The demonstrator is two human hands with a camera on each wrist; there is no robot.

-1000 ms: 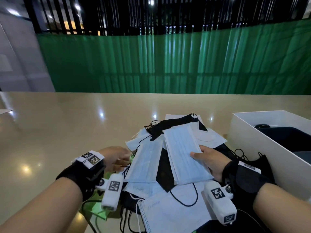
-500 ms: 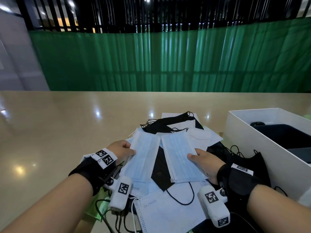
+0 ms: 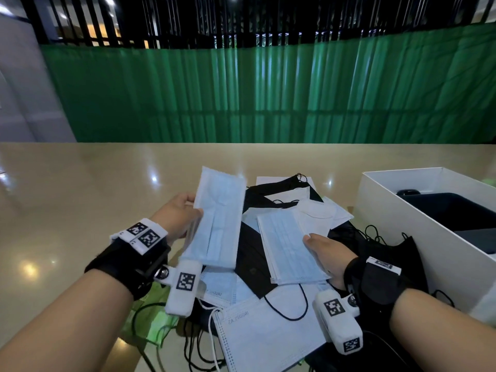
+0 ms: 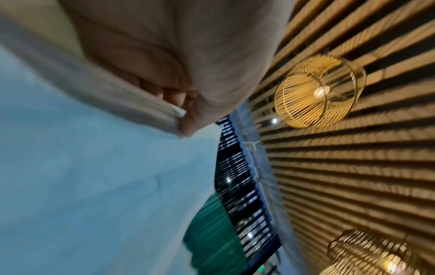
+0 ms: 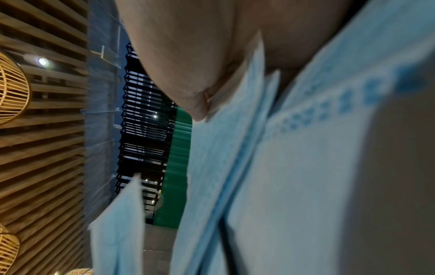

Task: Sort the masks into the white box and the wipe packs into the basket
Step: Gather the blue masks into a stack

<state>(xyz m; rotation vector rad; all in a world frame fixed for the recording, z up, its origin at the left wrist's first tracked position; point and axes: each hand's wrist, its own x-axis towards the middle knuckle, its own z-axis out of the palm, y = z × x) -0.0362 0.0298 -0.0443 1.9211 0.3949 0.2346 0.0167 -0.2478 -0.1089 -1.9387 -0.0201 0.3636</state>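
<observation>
My left hand (image 3: 182, 216) grips a stack of light blue masks (image 3: 217, 218) by its left edge, lifted and tilted above the pile; the left wrist view shows the thumb (image 4: 188, 115) pressed on the stack's edge (image 4: 94, 167). My right hand (image 3: 330, 253) holds a second stack of blue masks (image 3: 287, 248) by its right edge, thumb on top, low over the pile; in the right wrist view that second stack (image 5: 294, 167) fills the picture. Beneath lie black masks (image 3: 252, 259) and white masks (image 3: 268, 336). The white box (image 3: 397, 224) stands at the right.
A dark bin (image 3: 456, 213) sits inside the white box. A green wipe pack (image 3: 150, 320) lies under my left wrist at the pile's left edge. Black ear loops trail near the table's front edge. The beige table (image 3: 80, 197) stretches left and back to a green curtain.
My left hand has taken hold of the left blue stack and lifted it up and away from me. My right hand keeps its stack, almost still.
</observation>
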